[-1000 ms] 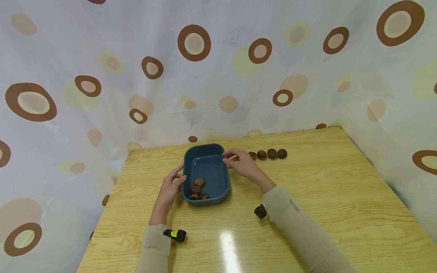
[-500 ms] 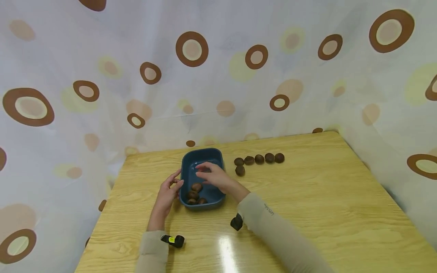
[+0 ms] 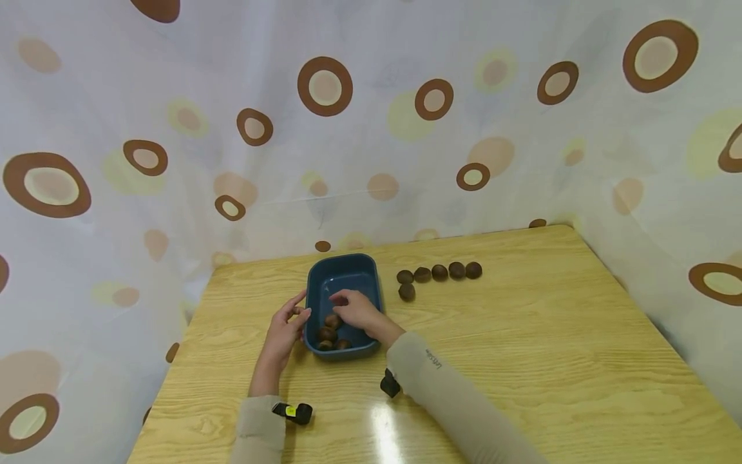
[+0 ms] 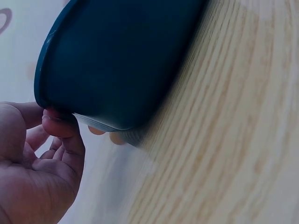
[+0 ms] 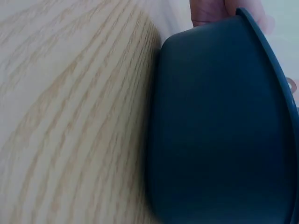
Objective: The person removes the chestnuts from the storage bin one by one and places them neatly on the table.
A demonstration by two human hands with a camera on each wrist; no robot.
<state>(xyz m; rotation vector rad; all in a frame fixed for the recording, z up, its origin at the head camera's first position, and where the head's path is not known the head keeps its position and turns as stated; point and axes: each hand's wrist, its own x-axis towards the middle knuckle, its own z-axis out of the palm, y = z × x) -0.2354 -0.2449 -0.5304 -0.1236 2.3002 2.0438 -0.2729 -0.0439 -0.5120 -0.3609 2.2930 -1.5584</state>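
A dark blue rectangular dish (image 3: 342, 354) stands on the wooden table, with several brown chestnuts (image 3: 327, 334) gathered at its near left end. My left hand (image 3: 285, 335) rests against the dish's left side, thumb at the rim. In the left wrist view, that hand's thumb touches the dish (image 4: 117, 60) and fingertips show along its wall. My right hand (image 3: 358, 310) is inside the dish, thumb and fingers apart, just above the uppermost chestnut; nothing shows between them. The right wrist view shows mainly the dish's outer wall (image 5: 219, 126), which hides the right fingertips.
Right of the dish, several chestnuts (image 3: 439, 272) lie in a row, and one more chestnut (image 3: 407, 292) sits in front of the row's left end. A patterned curtain (image 3: 371, 129) stands behind the table (image 3: 522, 335).
My right hand has moved left from beside the row of chestnuts, over the dish's rim and down toward the chestnuts inside. The left hand has stayed at the dish's side.
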